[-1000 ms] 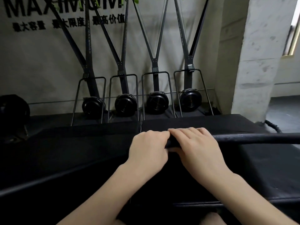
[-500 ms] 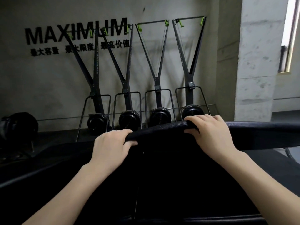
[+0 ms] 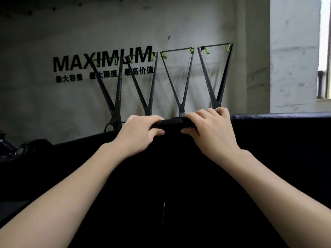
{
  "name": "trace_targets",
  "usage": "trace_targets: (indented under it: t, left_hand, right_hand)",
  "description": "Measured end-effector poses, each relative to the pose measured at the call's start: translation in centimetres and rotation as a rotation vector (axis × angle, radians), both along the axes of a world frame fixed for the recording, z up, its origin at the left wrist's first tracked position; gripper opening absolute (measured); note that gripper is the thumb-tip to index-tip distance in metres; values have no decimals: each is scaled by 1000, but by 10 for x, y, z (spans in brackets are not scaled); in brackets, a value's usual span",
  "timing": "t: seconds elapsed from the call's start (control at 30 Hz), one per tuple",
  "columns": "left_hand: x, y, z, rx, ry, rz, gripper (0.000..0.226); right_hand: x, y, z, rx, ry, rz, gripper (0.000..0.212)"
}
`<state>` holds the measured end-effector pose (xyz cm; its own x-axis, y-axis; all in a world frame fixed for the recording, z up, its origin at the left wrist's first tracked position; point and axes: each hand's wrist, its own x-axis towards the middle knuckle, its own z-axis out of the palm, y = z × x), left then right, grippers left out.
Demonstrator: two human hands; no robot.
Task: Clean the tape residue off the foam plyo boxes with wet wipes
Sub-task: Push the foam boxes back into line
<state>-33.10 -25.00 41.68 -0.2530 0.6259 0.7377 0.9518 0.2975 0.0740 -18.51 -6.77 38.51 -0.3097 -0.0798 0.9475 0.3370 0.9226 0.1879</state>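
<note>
Both hands grip the upper edge of a black foam plyo box point(image 3: 277, 158), which fills the lower and right part of the head view and stands raised in front of the person. The left hand point(image 3: 138, 135) holds the edge at its middle: its fingers point(image 3: 143, 119) curl over the top, and the thumb presses the near face just below. The right hand point(image 3: 209, 129) grips the same edge just beside the left, its fingers point(image 3: 206, 112) wrapped over the top and the thumb tucked under against the near face. A short stretch of the black edge shows between the two hands. Both forearms reach up from the bottom corners of the view.

The near face of the box is in deep shadow; no residue or wipe can be made out on it. A thin pale vertical line point(image 3: 163, 212) runs down the lower middle of the dark face.

Behind the box, four black V-shaped exercise frames point(image 3: 182, 83) with green handles stand against a grey wall point(image 3: 53, 104) bearing the black word "MAXIMUM" point(image 3: 102, 59). A concrete pillar point(image 3: 293, 56) rises at the right.
</note>
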Motion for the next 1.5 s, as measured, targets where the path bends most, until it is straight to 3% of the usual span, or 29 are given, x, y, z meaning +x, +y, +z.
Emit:
trace_targets:
  t: [0.23,0.37,0.5,0.6,0.77,0.9,1.13,1.23,1.33,1.4,1.5]
  left_hand:
    - [-7,31,39,76,95,29,35]
    - [-23,59,37,309,143,282,54]
    - [-44,91,31,370,172,209,35]
    - [-77,111,37,286,123,80,32]
    - [-118,149,44,45,227,284,54]
    - [-149,169,53,-80,288,301,70]
    - [-179,191,45,-38,303,251,77]
    - [-182,194,8,106,177,195,73]
    - [-170,193,-75,295,-147,-4,65]
    - [-159,193,-139,240,-232,-29,61]
    - [-149,196,-217,70,-215,54,62]
  right_hand:
    - [5,21,33,3,83,-21,32]
    - [-22,39,42,-46,90,-14,34]
    - [-47,56,41,-50,22,-73,38]
    - [-59,61,21,-71,-52,-95,56]
    - [-82,80,-12,-63,-185,-133,66]
    - [-114,106,15,-67,-208,-147,66]
    - [-174,162,75,-71,-274,-236,89]
    - [-195,177,81,-111,-274,-242,89]
    - [-211,194,77,-103,-255,-250,88]
    - [-221,205,73,-110,-253,-262,95]
    - [-237,210,65,-128,-272,-308,115]
